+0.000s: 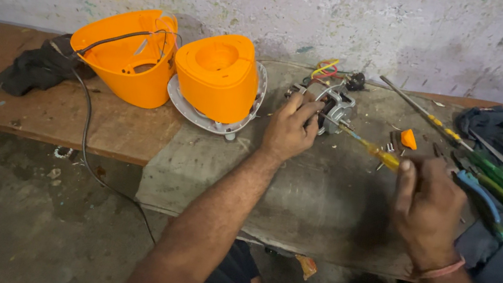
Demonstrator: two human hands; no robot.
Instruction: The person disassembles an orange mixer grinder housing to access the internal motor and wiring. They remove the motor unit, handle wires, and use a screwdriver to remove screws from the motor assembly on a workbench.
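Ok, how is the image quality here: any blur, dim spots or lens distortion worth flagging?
Head view: dim, flat light; the small motor under the left hand is fairly sharp; the right hand and its yellow-handled screwdriver look slightly soft; the lower edge falls into shadow; the bench edge bows from wide-angle distortion.

Both forearms are bare, with no sleeves in view. The left hand wears no glove, ring or band. The right hand is likewise ungloved; well back from its fingers, a thin pink band circles the wrist. Dark trousers cover the legs.
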